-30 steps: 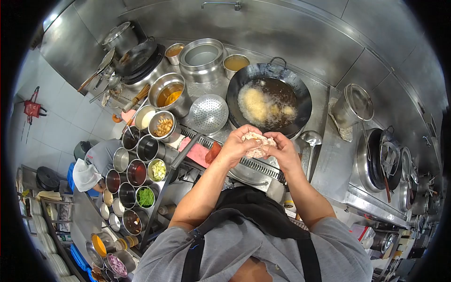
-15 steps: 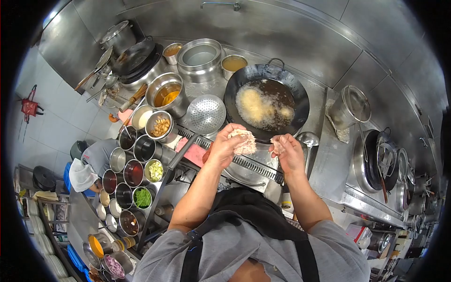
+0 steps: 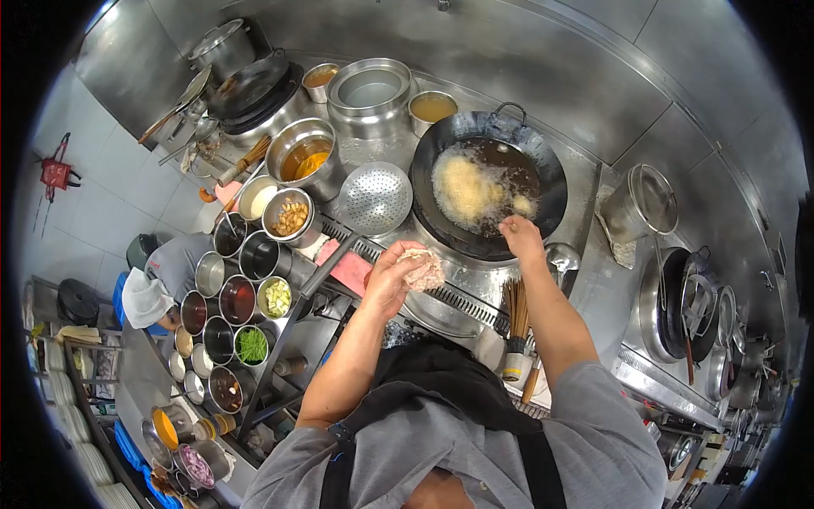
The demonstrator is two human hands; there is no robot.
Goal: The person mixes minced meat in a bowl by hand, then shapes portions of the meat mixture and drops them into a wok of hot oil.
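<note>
My left hand [image 3: 387, 284] is closed on a clump of pale pink raw meat [image 3: 426, 270], which looks coated or minced. It is in front of the stove edge, short of the wok. My right hand [image 3: 522, 236] reaches over the near rim of the black wok [image 3: 549, 174] with its fingertips pinched together. What they hold, if anything, is hidden. Bubbling dark oil fills the wok's bottom. A large golden frying mass [image 3: 468, 191] floats there, and a smaller lump [image 3: 524, 205] lies just beyond my right fingertips.
A perforated strainer [image 3: 375, 199] rests left of the wok, and a ladle [image 3: 562, 257] lies at its right. Behind stand metal pots [image 3: 368, 97]. Ingredient containers [image 3: 239, 301] crowd the left side. A bamboo brush [image 3: 515, 314] is below my right forearm. Another person [image 3: 174, 280] bends at far left.
My right hand has moved from beside my left hand, where it pinched a piece of meat, forward over the wok's rim. My left hand has dropped slightly, still holding the clump.
</note>
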